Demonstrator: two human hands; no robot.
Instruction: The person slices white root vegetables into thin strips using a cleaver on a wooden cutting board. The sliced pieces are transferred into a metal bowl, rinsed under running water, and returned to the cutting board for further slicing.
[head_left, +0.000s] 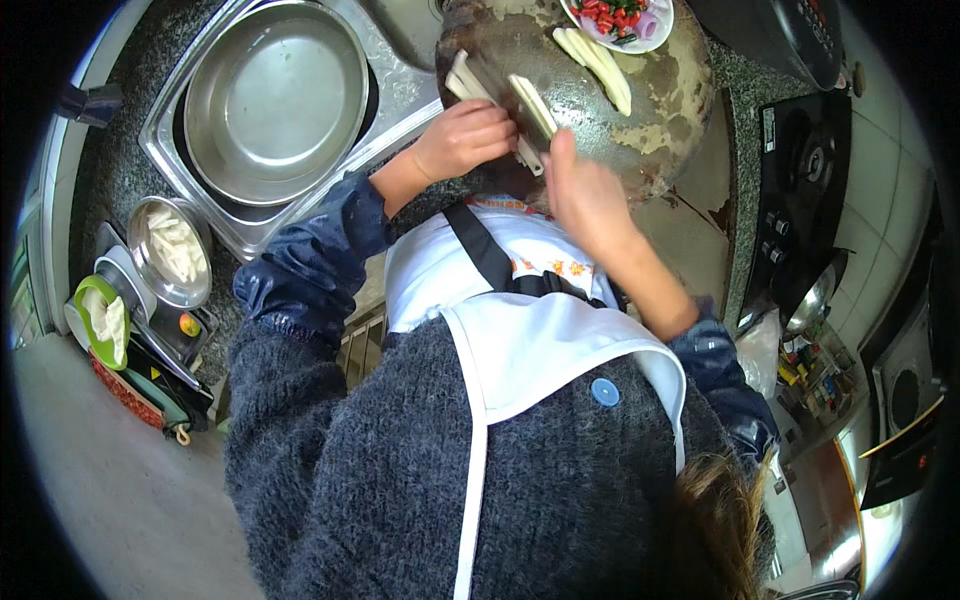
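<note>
On a large round chopping board (652, 154), my right hand (585, 187) grips a cleaver (538, 124), its blade pointing away from me. A pale cut strip (534, 101) lies along the blade. My left hand (469, 139) rests with bent fingers on pale vegetable strips (466, 79) just left of the blade; the strips show beyond and below the fingers. What the vegetable is, I cannot tell. More long pale pieces (600, 67) lie further right on the board. Near its far edge stands a white plate (637, 43) with chopped red and green peppers and purple onion pieces.
A large steel basin (277, 105) sits in the sink (405, 112) at left. A steel bowl of pale strips (176, 251) and a green container with a cloth (109, 322) stand at lower left. A black gas hob (802, 180) lies right, with a black pan (787, 34) beyond.
</note>
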